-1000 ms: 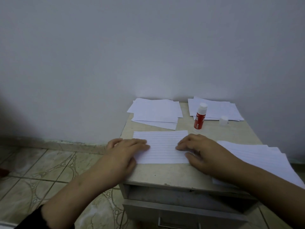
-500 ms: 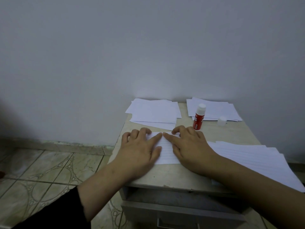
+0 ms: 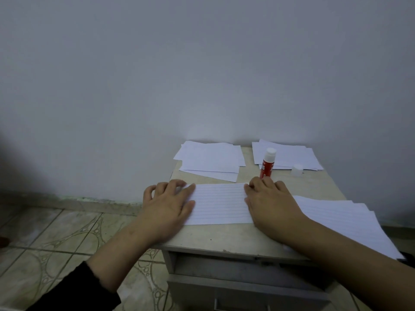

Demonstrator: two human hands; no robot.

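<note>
Head view: the lined sheet (image 3: 221, 203) lies flat near the front edge of the table (image 3: 224, 237). The left hand (image 3: 167, 205) and right hand (image 3: 271, 203), together at mid-sheet half a second ago, now press its opposite ends, fingers largely straight, gripping nothing. The outward smoothing stroke appears complete.

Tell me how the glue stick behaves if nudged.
The glue stick stands upright, tall on a narrow base, so it would probably tip. Its round body would then likely roll across the table. Small and plastic, it is probably light.
</note>
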